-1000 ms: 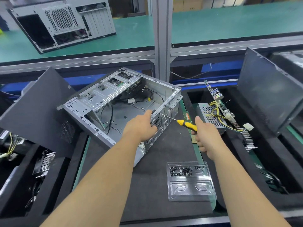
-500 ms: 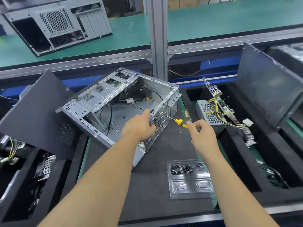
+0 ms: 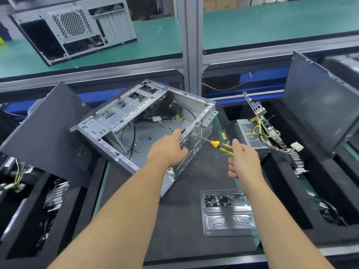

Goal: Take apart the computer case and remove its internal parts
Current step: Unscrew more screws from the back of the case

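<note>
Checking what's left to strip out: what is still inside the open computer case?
Inside the computer case loose black cables trail over the bare floor, and a drive sits under the metal bracket. The left hand and the bracket cover the rest.

Yellow-and-black screwdriver (image 3: 221, 146), bare silver computer case (image 3: 136, 121), seemingly green memory stick (image 3: 223, 135).

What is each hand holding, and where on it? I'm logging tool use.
Right hand grips the screwdriver by its yellow-black handle. Left hand holds the computer case at its rear panel edge.
</note>
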